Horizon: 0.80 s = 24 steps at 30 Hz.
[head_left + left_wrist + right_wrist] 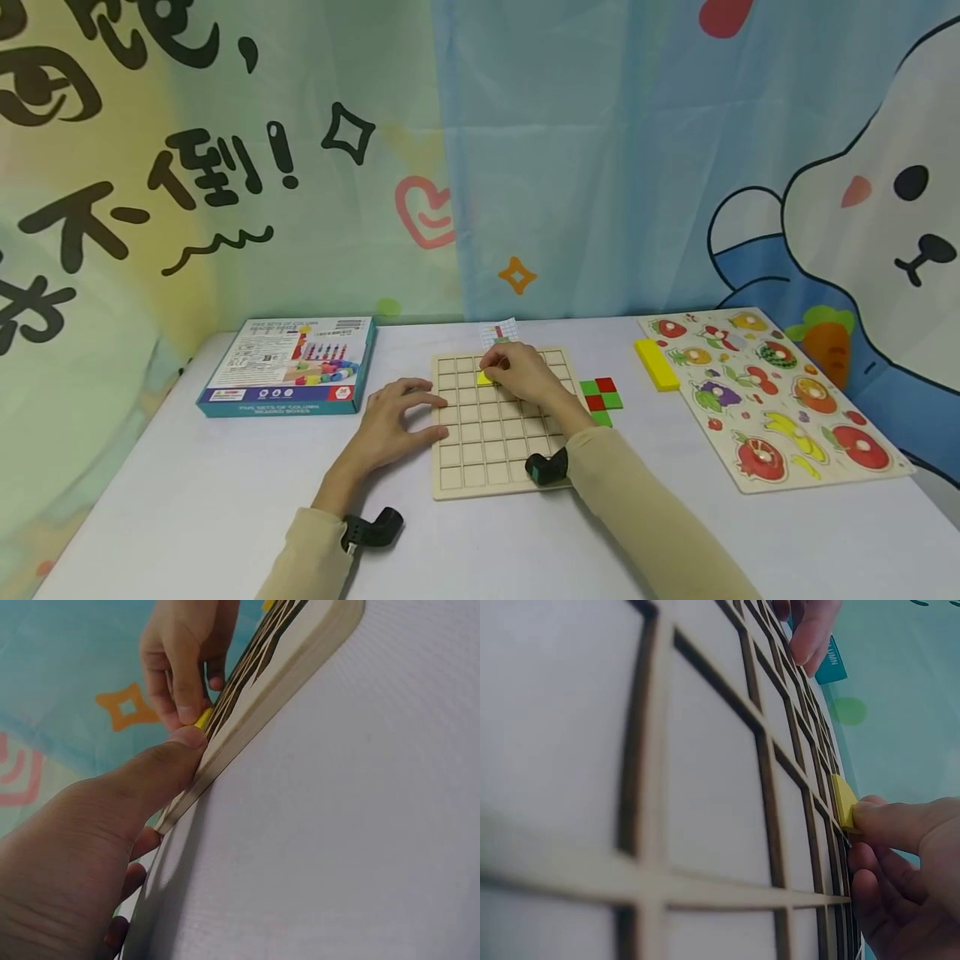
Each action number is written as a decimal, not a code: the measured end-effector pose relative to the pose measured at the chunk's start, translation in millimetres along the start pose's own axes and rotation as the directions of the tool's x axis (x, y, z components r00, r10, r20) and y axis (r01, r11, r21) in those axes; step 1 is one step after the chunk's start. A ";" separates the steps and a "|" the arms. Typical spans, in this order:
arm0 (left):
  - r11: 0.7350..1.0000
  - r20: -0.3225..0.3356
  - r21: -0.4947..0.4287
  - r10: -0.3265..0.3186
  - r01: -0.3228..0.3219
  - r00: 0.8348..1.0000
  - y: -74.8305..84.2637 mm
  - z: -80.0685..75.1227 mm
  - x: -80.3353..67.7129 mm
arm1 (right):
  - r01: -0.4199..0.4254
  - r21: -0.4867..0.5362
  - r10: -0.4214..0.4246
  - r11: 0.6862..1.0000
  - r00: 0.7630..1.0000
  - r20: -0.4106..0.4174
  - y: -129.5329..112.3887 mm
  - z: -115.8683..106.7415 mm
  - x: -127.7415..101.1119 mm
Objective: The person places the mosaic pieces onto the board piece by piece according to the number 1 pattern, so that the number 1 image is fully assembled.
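A wooden grid board (472, 454) lies flat on the white table, its square cells divided by raised strips. Between thumb and fingers, my right hand (521, 375) pinches a yellow square tile (844, 804) over the cells near the board's far side. My left hand (393, 425) is at the left edge of the board, index finger and thumb spread apart with their tips touching it. In the left wrist view, the left thumb (169, 761) lies along the board's edge, and the yellow tile shows just past its tip under the right hand's fingers.
Red and green tiles (602, 402) lie beside the board's right edge. A row of yellow tiles (656, 365) borders a fruit puzzle board (795, 450) at right. A printed card (498, 332) is behind the grid, and a teal box (281, 408) stands at back left.
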State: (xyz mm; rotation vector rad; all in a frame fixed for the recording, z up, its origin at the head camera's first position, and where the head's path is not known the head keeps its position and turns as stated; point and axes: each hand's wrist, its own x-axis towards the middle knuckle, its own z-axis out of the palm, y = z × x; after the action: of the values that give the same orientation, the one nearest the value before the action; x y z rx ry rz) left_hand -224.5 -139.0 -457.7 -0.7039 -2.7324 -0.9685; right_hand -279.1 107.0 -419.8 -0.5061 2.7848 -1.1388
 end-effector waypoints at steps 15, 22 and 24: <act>1.000 0.017 -0.008 -0.024 0.025 1.000 0.2 0.0 2.4 | 0.002 -0.001 -0.002 1.000 1.000 -0.014 0.5 4.2 -0.6; 0.998 0.040 -0.020 -0.051 0.052 0.998 2.8 -1.4 2.5 | 0.033 0.000 -0.033 0.999 0.999 0.031 -0.6 2.5 -2.6; 0.998 0.046 -0.022 -0.056 0.057 0.997 3.7 -2.7 2.6 | 0.048 0.006 -0.049 0.999 0.998 0.045 -1.4 2.1 -2.8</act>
State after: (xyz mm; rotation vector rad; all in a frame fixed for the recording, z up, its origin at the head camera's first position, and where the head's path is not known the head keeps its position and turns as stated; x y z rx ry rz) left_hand -225.0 -137.3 -452.8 -0.6638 -2.7989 -1.0107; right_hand -275.7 105.6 -420.5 -0.5942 2.7453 -1.1291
